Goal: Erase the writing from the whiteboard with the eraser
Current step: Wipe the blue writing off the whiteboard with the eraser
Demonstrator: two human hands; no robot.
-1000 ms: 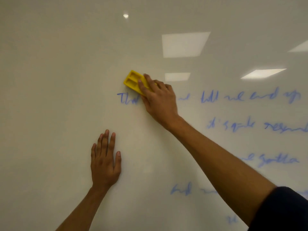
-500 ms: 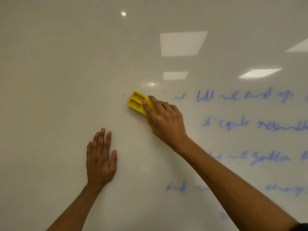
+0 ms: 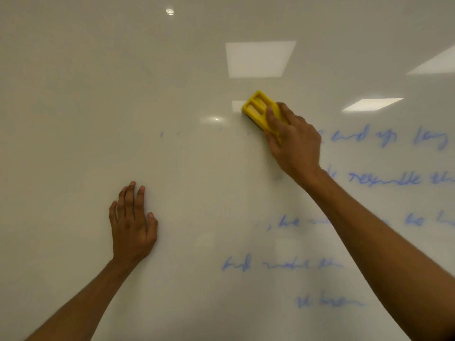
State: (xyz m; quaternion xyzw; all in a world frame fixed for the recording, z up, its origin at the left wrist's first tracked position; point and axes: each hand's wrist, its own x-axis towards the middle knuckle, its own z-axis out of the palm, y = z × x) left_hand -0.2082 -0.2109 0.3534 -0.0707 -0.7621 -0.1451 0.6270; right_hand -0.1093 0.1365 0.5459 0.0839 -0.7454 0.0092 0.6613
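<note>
A glossy whiteboard (image 3: 73, 119) fills the view. My right hand (image 3: 294, 141) grips a yellow eraser (image 3: 258, 109) and presses it flat on the board at the top line of the blue writing (image 3: 386, 179). Several lines of blue handwriting run from the centre to the right edge, partly behind my right forearm. Only faint blue specks are left of the top line to the left of the eraser. My left hand (image 3: 133, 222) lies flat on the board at lower left, fingers spread slightly, holding nothing.
Ceiling light panels reflect in the board above and to the right of the eraser. The left half of the board carries no writing. No edge or tray of the board is in view.
My right hand has swept the eraser rightward along the top line, wiping out the first words there. The view has shifted right. My left hand stays planted on the board.
</note>
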